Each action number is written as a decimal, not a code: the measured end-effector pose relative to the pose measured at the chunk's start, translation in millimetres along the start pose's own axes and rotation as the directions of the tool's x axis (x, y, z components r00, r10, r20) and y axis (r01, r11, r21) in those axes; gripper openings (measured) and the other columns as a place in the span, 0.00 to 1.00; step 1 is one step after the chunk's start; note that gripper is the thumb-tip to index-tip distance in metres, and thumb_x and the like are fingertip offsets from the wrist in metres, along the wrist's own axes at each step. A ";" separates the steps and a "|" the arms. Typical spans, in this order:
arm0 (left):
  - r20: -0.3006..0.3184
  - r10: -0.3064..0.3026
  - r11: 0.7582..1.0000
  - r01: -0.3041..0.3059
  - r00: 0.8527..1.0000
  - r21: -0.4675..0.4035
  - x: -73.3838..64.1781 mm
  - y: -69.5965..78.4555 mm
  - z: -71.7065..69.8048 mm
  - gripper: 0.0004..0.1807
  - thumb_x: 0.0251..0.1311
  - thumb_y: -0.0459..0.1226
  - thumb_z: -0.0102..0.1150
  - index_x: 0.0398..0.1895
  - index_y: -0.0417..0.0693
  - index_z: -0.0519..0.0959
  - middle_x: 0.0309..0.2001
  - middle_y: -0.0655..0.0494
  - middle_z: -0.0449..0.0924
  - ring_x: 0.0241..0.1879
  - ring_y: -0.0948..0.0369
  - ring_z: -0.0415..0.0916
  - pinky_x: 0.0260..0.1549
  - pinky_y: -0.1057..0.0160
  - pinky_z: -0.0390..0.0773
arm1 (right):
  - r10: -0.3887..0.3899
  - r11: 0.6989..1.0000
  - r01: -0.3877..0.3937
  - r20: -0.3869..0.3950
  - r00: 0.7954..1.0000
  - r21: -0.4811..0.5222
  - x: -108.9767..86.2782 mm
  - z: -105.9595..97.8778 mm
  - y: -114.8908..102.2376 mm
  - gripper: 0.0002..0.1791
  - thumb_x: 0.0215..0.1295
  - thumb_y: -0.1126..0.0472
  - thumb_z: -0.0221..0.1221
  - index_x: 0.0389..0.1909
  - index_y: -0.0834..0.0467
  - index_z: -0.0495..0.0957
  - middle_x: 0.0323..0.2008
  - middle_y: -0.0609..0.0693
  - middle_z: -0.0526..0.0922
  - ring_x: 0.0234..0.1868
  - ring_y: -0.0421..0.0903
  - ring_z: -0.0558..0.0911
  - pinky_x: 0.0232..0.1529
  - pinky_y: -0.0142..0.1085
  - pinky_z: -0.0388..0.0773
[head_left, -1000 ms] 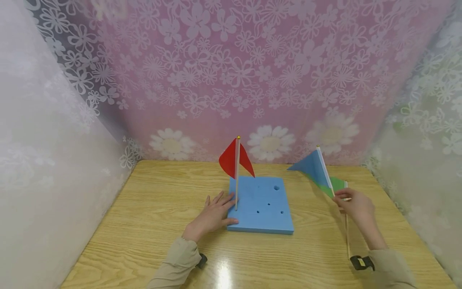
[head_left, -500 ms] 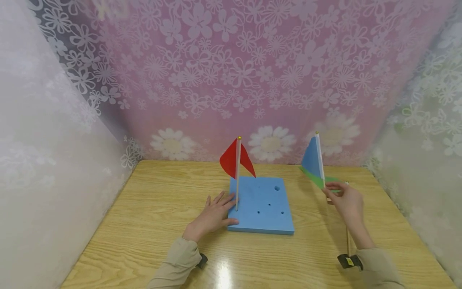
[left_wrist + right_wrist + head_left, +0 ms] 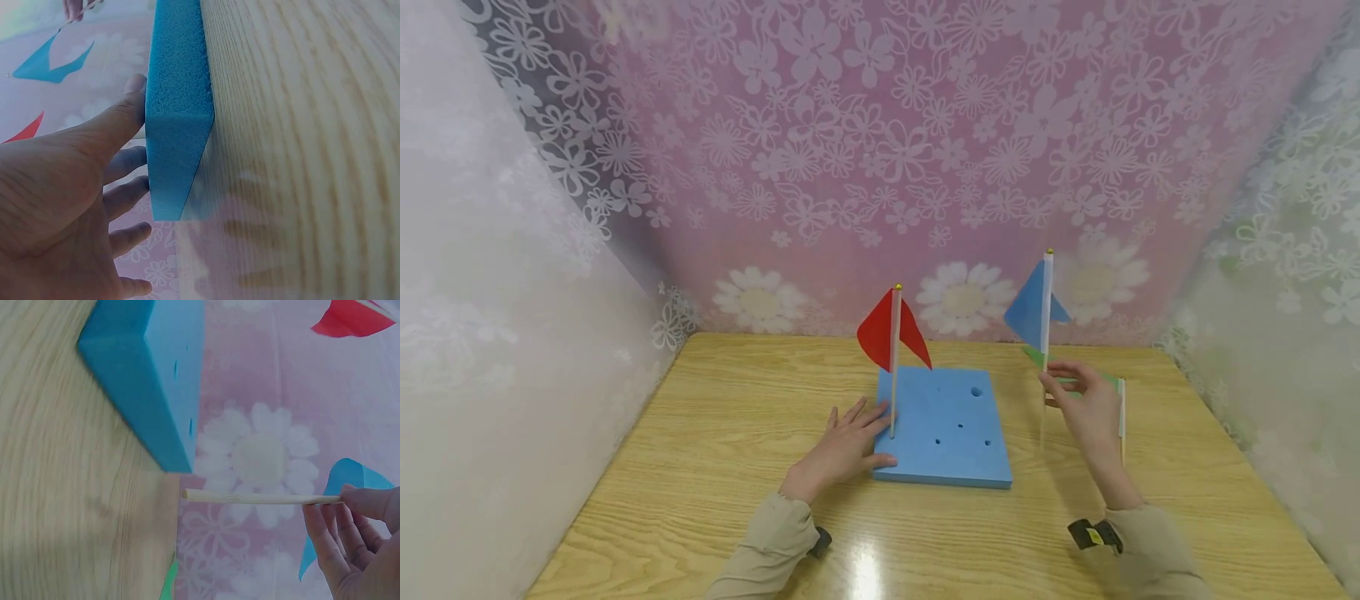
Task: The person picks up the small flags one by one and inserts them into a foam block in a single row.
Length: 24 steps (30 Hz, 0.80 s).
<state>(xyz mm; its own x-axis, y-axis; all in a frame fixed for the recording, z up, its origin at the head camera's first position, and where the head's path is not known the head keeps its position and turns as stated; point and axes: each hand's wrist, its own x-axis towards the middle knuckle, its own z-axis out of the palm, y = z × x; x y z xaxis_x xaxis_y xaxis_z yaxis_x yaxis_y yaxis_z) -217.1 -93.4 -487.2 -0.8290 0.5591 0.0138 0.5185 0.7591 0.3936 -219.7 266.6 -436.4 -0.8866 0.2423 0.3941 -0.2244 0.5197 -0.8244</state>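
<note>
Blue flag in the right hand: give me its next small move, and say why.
I'd likely move the blue flag left until its stick is above an open hole in the blue board. The right hand holds it upright beside the board, bare end down, while the left hand rests on the board's opposite edge.

No legible text, brand or number; yellow patch (image 3: 1096, 537) on black wrist strap (image 3: 1079, 533) illegible

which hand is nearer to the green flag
Right: the right hand partly hides the green flag in the head view; the left hand is farther off, on the left edge of the blue board.
</note>
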 end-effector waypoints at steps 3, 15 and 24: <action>-0.006 0.000 1.000 0.000 1.000 -0.001 0.3 -0.3 0.3 0.41 0.65 0.56 0.62 0.78 0.50 0.64 0.79 0.50 0.56 0.79 0.42 0.44 0.68 0.26 0.45 | 0.001 0.999 0.000 -0.006 1.000 0.035 0.4 9.9 -7.8 0.15 0.67 0.63 0.66 0.52 0.67 0.82 0.46 0.65 0.85 0.32 0.26 0.81 0.32 0.25 0.83; -0.001 0.005 1.000 -0.005 1.000 -0.010 -1.0 1.0 -1.5 0.40 0.65 0.54 0.63 0.77 0.49 0.65 0.79 0.48 0.57 0.79 0.42 0.45 0.68 0.26 0.46 | 0.002 0.974 -0.002 -0.002 1.000 0.225 -11.9 39.1 -66.7 0.13 0.66 0.72 0.64 0.48 0.74 0.81 0.42 0.69 0.83 0.35 0.44 0.86 0.34 0.34 0.85; -0.003 0.004 1.000 -0.004 1.000 -0.008 -0.9 1.1 -2.2 0.40 0.65 0.54 0.63 0.77 0.49 0.65 0.79 0.49 0.57 0.79 0.41 0.45 0.68 0.26 0.46 | -0.037 0.943 0.029 0.018 0.999 0.330 -18.4 64.8 -76.7 0.13 0.64 0.73 0.65 0.47 0.76 0.79 0.42 0.68 0.83 0.34 0.44 0.86 0.34 0.40 0.86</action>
<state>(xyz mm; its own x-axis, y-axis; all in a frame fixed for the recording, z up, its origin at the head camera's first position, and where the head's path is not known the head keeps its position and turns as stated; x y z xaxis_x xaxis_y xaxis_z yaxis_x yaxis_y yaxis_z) -216.3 -93.8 -484.7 -0.8277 0.5608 0.0183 0.5200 0.7544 0.4006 -212.4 169.2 -406.8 -0.8849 0.2076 0.4170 -0.3711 0.2266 -0.9005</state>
